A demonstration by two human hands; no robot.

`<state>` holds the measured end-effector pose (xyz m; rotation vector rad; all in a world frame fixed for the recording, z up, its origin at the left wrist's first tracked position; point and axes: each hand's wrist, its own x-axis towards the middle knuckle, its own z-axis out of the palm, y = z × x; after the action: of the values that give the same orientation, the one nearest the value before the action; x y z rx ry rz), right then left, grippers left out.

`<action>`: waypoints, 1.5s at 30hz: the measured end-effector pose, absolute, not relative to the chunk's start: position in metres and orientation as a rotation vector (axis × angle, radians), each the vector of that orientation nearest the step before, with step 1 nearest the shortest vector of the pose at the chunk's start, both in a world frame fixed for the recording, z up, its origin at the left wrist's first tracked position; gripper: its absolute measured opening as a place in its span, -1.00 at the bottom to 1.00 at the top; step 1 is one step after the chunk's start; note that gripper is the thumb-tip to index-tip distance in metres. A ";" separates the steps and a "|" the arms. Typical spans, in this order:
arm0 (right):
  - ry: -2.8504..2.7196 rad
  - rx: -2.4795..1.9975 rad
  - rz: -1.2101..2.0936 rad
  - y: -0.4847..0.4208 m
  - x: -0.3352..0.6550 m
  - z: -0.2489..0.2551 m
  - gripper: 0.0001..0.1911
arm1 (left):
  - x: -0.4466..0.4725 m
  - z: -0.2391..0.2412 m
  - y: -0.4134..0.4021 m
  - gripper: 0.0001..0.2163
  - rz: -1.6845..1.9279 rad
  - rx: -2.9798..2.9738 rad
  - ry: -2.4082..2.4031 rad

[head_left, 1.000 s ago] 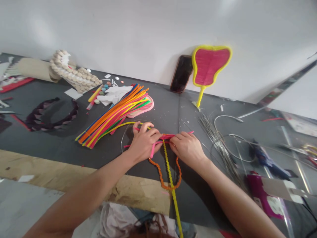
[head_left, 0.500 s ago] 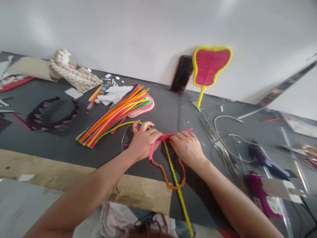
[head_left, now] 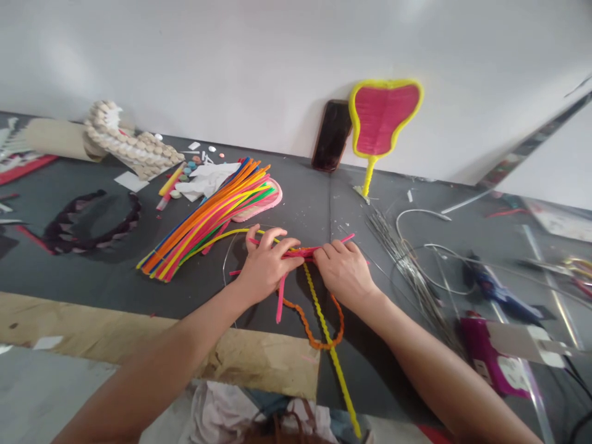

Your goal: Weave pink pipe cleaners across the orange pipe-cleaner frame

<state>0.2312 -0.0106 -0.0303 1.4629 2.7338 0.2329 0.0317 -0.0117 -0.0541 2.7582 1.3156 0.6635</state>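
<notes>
My left hand (head_left: pixel 266 265) pinches the left part of a bunch of pink pipe cleaners (head_left: pixel 303 252), fingers bent. Closed on the right part of the same bunch is my right hand (head_left: pixel 345 268). A loose pink end (head_left: pixel 280 300) hangs down beside my left thumb, and another pokes out past my right fingers. From between the hands a twisted yellow pipe cleaner stem (head_left: pixel 337 373) runs toward me. An orange twisted loop (head_left: pixel 303 316) hangs below the bunch and crosses the stem. My fingers hide how the pieces join.
A bundle of coloured pipe cleaners (head_left: pixel 198 228) lies left of my hands. A phone (head_left: pixel 332 135) and a pink-and-yellow fan shape (head_left: pixel 386 120) lean on the wall. Wires (head_left: pixel 407 265), a glue gun (head_left: pixel 497 293) and scissors (head_left: pixel 555 266) lie right. A dark headband (head_left: pixel 92 225) lies left.
The loose pink end near my left hand now hangs straighter and lower. My left fingers have spread a little. The whole view has shifted slightly.
</notes>
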 end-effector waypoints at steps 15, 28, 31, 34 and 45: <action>2.938 1.042 0.289 0.018 0.232 -0.009 -0.76 | 0.032 -0.063 -0.011 -0.88 0.641 2.662 1.394; 2.352 1.146 -1.083 0.047 0.231 0.025 -0.69 | 0.034 -0.054 -0.013 -0.86 0.568 2.586 1.421; 2.254 1.099 -1.564 0.056 0.245 0.016 -0.69 | 0.034 -0.054 -0.012 -0.86 0.574 2.567 1.411; 2.251 1.216 -1.763 0.052 0.249 0.000 -0.61 | 0.033 -0.056 -0.012 -0.85 0.585 2.573 1.385; 2.926 1.422 -0.134 0.009 0.244 -0.033 -0.72 | 0.032 -0.057 -0.013 -0.87 0.598 2.577 1.357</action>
<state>0.2440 0.0087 -0.0335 1.4216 2.9261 -0.1337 0.0323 -0.0132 -0.0569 2.5768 1.3574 0.5979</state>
